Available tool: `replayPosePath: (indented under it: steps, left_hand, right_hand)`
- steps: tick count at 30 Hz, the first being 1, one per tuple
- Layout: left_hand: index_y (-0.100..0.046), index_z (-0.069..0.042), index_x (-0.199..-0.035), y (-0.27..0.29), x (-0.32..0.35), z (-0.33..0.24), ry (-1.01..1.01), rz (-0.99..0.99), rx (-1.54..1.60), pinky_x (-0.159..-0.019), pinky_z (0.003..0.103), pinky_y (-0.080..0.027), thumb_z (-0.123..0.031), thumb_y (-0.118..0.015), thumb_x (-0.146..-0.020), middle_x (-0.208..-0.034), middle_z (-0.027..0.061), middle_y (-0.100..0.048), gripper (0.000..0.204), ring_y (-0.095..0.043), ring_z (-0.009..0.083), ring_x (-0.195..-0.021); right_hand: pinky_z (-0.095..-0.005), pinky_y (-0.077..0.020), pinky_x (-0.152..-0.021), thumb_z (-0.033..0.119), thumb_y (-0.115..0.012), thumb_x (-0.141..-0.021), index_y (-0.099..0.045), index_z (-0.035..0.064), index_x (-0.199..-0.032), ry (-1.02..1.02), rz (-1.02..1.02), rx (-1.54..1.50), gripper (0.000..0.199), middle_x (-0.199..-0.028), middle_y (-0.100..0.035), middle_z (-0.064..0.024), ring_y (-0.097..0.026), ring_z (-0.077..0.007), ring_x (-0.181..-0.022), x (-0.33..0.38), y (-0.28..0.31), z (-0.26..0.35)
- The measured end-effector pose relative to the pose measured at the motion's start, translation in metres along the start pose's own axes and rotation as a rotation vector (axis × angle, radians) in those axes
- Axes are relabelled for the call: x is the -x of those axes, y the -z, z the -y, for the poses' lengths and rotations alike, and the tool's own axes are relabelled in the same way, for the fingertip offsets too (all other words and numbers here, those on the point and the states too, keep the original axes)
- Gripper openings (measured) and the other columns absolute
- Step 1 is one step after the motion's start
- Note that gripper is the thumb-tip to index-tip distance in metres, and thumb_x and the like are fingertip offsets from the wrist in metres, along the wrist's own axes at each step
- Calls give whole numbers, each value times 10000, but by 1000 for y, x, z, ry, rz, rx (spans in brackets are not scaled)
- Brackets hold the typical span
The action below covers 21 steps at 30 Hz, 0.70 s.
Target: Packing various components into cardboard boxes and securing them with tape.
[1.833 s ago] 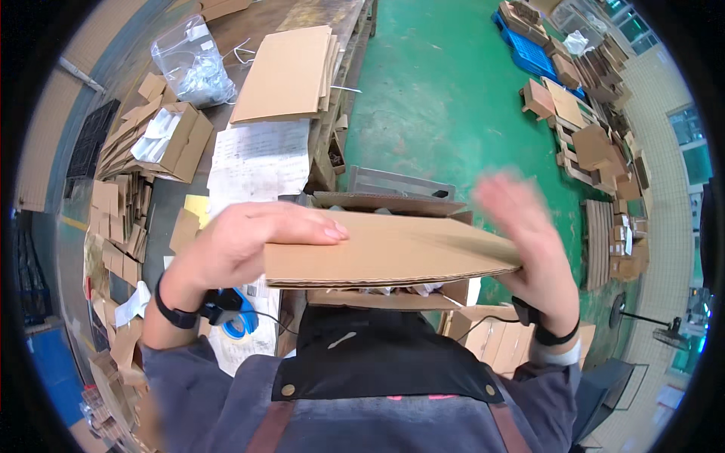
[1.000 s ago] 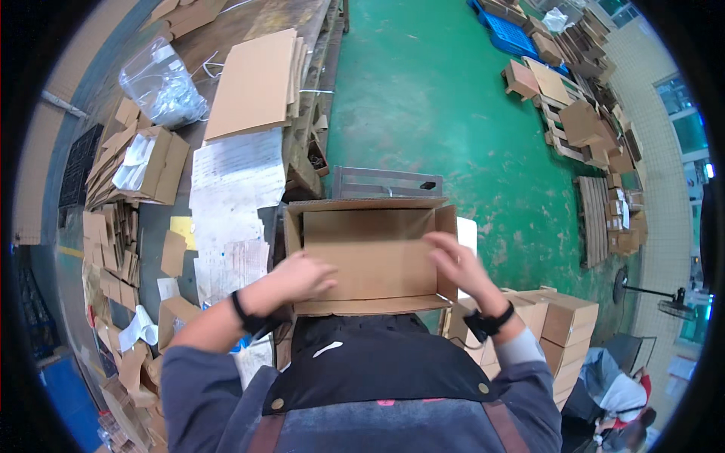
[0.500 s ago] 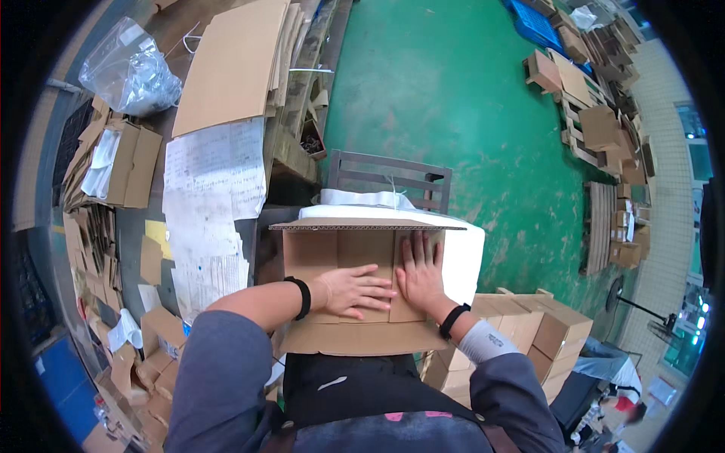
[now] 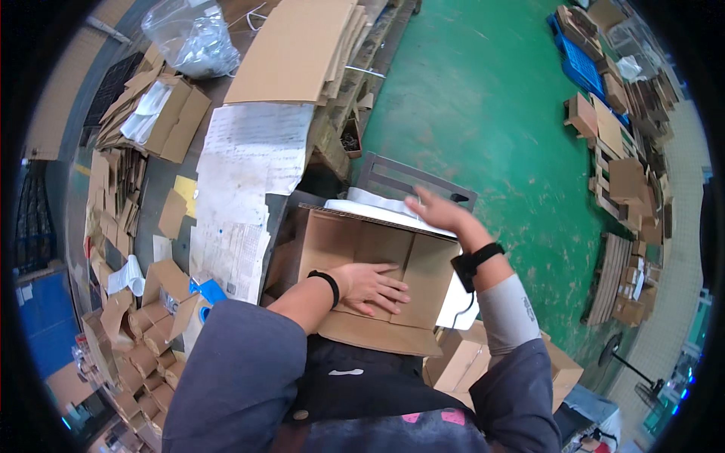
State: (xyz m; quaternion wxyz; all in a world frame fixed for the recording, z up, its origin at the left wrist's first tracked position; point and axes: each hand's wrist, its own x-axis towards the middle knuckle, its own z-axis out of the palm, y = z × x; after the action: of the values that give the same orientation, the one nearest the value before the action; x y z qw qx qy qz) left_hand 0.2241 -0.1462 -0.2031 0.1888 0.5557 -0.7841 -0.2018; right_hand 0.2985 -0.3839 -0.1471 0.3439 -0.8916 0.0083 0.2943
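Right hand (image 4: 438,213) lifted to box (image 4: 377,264) far edge, fingers apart | left hand (image 4: 370,287) flat, fingers spread on flaps

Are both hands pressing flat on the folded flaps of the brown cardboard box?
No: only the left hand lies flat on the brown cardboard box flaps, while the right hand is over its far edge.

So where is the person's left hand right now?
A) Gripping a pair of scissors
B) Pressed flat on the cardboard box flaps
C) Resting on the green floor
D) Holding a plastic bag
B: the left hand lies palm down, fingers spread, on the folded flaps of the cardboard box, while the right hand reaches to the box's far edge.
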Motion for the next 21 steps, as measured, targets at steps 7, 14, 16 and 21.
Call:
replayPosePath:
  steps: [7,14,16,21]
  left_hand:
    - [-447,-64,-1352,29,-8,-48,463,135,402,-1060,392,-361,-364,-444,-954,-1395,164,-440,498,-440,308,-1270]
    - [-467,-94,-1349,27,51,-144,1009,-301,-257,-1053,551,-297,-419,-493,-897,-1392,144,-460,557,-419,280,-1300]
    - [-446,-149,-1377,16,46,-80,1180,-445,-334,-1087,566,-223,-393,-503,-889,-1438,107,-413,549,-340,244,-1358]
    - [-394,-185,-1425,-8,40,-44,1284,-515,-240,-1112,571,-146,-365,-467,-906,-1519,75,-291,554,-227,218,-1413]
  right_hand:
    - [-683,-134,-1047,471,-447,-924,-267,135,-1473,136,-281,643,668,-1504,-175,-264,-170,-466,-1379,64,-121,16]
    - [-672,-57,-1062,505,-447,-915,-188,125,-1496,59,-151,666,741,-1534,-59,-249,-74,-456,-1403,58,-120,19]
    - [-675,-48,-1059,536,-430,-910,-157,124,-1501,87,-22,607,770,-1533,-50,-258,-50,-467,-1404,51,-106,21]
    - [-657,-10,-1071,623,-456,-857,-149,108,-1500,86,-43,538,879,-1533,-40,-267,-18,-472,-1409,56,-111,19]
